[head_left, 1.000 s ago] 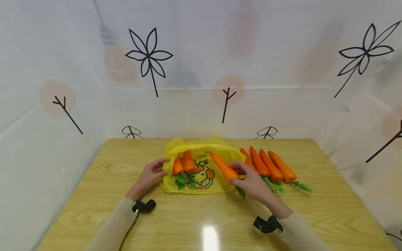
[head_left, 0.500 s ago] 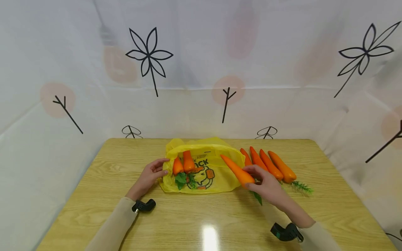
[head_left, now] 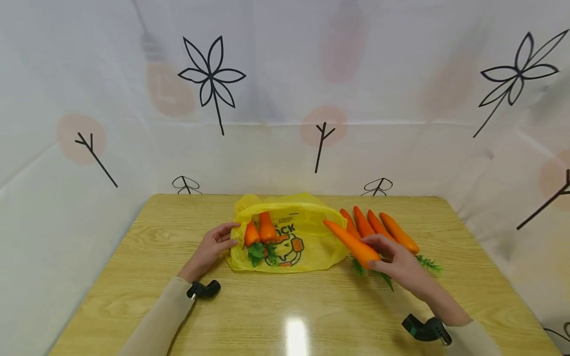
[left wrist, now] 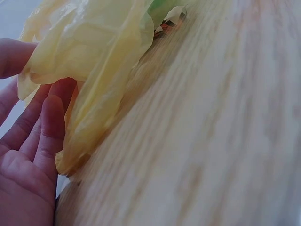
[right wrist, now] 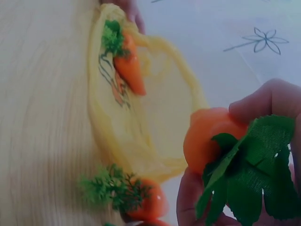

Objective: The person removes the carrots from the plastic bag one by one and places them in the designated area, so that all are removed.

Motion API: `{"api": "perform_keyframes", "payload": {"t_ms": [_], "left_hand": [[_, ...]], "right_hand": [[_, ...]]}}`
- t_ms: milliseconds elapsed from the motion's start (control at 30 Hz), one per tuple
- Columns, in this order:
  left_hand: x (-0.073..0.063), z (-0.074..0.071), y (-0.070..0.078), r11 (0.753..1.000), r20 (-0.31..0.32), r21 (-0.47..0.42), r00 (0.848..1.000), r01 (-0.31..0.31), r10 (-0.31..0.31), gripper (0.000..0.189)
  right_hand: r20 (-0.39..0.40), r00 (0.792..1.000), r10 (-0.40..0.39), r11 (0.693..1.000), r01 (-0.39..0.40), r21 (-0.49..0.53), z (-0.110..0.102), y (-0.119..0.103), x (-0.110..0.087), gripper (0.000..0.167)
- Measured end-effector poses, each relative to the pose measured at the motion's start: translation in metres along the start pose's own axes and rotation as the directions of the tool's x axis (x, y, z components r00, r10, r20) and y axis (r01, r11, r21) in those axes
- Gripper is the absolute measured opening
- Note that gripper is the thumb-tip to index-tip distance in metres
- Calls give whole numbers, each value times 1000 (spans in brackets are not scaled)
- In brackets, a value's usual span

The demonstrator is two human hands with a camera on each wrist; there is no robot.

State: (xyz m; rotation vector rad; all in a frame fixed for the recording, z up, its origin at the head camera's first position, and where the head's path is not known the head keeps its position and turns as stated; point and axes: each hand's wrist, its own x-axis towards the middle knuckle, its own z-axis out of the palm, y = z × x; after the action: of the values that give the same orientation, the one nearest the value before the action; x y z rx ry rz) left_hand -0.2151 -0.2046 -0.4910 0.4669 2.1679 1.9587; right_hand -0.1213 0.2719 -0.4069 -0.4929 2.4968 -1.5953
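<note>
A yellow plastic bag (head_left: 318,249) with a printed cartoon lies on its side, mouth facing me. My left hand (head_left: 213,249) pinches its left rim, thumb on one side of the film and fingers on the other, as the left wrist view shows. Two carrots lie inside at the left: one carrot (head_left: 252,234) with broad leaves and another carrot (head_left: 267,228) with feathery greens. My right hand (head_left: 403,267) grips a third carrot (head_left: 352,243) near its thick end. That carrot's tip points up-left over the bag's right rim; its broad green leaves (right wrist: 258,174) hang below my fingers.
Several more carrots lie side by side right of the bag, the outermost carrot (head_left: 399,233) with feathery greens (head_left: 429,263). All rests on a wooden table (head_left: 249,316). A patterned white cloth (head_left: 276,99) hangs behind the table's back edge.
My right hand has moved right with the carrot, from in front of the bag's mouth to its right rim, overlapping the other carrots. The left hand and the bag have stayed put.
</note>
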Motion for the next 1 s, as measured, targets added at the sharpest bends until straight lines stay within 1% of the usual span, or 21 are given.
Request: {"api": "perform_keyframes", "payload": {"t_ms": [133,200,367,467,567,733,1000], "left_hand": [[0,0,0,1000,-2,-3,1000,4,-4,48],[0,0,1,1000,-4,-1,1000,7,-7,47],[0,0,0,1000,-6,2,1000,6,-6,47],[1,0,0,1000,-9,-1,1000,6,-6,47],[2,0,-1,1000,-9,-8,1000,4,-4,47],[2,0,-1,1000,-3,-18,1000,0,0,48],[1,0,-1,1000,-2,5,1000,-4,4,47]], "right_hand": [[14,1000,-12,1000,12,1,-9,-1,-4,41],[25,999,-33,999,33,12,-14,0,-7,39],[64,995,-83,995,79,66,-28,3,-12,39],[63,994,-94,994,91,56,-37,3,-15,38],[42,995,-94,995,93,27,-46,4,-17,37],[-14,996,-92,996,92,0,-58,7,-18,36],[-103,993,-65,996,58,-71,-70,14,-19,40]]}}
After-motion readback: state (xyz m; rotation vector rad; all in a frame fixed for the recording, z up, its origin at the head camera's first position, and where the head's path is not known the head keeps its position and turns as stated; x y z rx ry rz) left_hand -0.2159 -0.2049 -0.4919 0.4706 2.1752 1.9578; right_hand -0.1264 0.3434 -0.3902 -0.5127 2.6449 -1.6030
